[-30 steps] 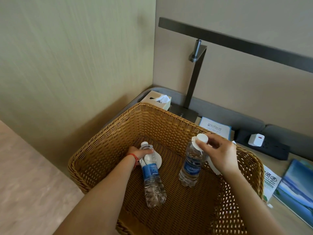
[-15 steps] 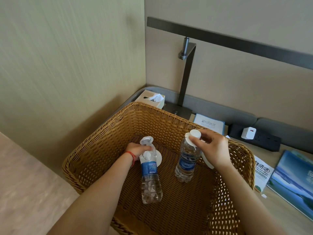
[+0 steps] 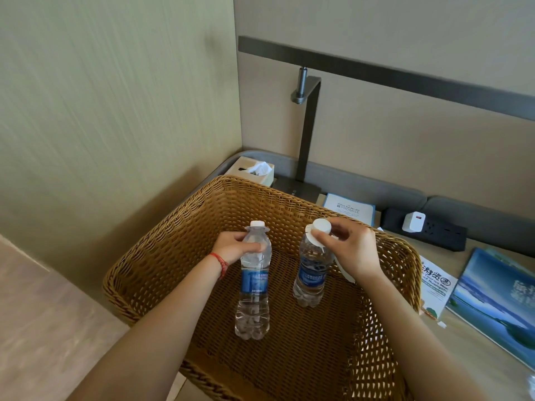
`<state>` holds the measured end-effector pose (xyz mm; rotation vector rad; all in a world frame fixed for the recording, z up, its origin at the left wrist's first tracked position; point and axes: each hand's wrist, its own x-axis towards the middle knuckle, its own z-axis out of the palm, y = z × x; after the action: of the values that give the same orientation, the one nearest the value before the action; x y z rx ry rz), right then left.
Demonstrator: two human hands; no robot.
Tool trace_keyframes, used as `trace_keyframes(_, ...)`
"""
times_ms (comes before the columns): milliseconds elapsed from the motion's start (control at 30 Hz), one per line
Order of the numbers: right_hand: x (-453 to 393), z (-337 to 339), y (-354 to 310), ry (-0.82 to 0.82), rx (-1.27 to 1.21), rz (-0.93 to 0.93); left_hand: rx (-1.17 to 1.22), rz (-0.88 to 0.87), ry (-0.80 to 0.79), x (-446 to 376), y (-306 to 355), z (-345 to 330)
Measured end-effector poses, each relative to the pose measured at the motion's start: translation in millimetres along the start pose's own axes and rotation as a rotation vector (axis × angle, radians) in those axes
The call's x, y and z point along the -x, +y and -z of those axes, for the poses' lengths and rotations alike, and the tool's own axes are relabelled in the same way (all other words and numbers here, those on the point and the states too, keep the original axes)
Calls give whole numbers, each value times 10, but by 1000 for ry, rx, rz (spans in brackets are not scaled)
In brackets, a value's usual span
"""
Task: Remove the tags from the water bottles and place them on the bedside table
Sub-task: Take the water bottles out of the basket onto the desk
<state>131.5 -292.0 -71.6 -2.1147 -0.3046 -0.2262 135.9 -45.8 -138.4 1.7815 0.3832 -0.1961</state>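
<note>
the left hand (image 3: 231,248) grips the left bottle (image 3: 253,280) at its shoulder, and the right hand (image 3: 351,250) has its fingers (image 3: 318,236) pinched on the white tag (image 3: 314,240) under the right bottle (image 3: 314,270) cap; best to steady each bottle and slide the tag up over the cap. both clear, blue-labelled bottles stand upright in the wicker basket (image 3: 162,256) beside the worktop (image 3: 474,351).

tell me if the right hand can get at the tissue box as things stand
Probably not directly. The right hand is busy at the cap of the right bottle inside the wicker basket, and the tissue box sits beyond the basket's far rim, on the opposite side.
</note>
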Motion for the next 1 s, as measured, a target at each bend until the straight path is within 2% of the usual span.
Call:
trace_keyframes(400, 90, 10, -54, 14, -12, 12, -73, -267, 19, 139, 174, 29)
trace_keyframes(800, 167, 49, -142, 101, -70, -2, -119, -469, 125, 272, 396, 116)
trace_keyframes(1000, 170, 125, -297, 181, -82, 17, -120, -580, 86, 349, 613, 143)
